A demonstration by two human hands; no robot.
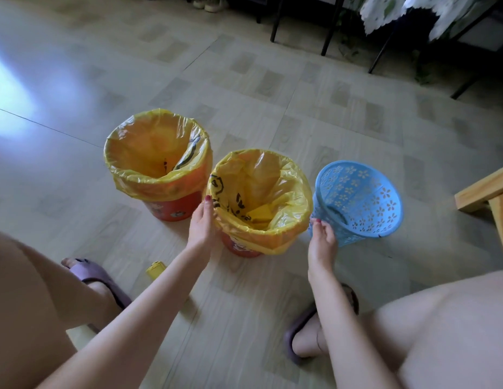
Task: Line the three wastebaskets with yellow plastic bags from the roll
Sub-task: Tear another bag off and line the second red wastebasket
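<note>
Pale tiled floor (244,80) fills the frame, with dark chair legs (329,26) at upper right. Centre left, an orange wastebasket (171,209) wears a yellow bag (149,153); just beside it, at centre, a second orange wastebasket (239,247) is lined too. The left hand (201,223) rests relaxed against that second bag (272,192). The right hand (323,240) grips the rim of a tilted, unlined blue wastebasket (359,200). A yellow bag roll (155,269) lies lower left of centre, near a purple slipper (95,276).
</note>
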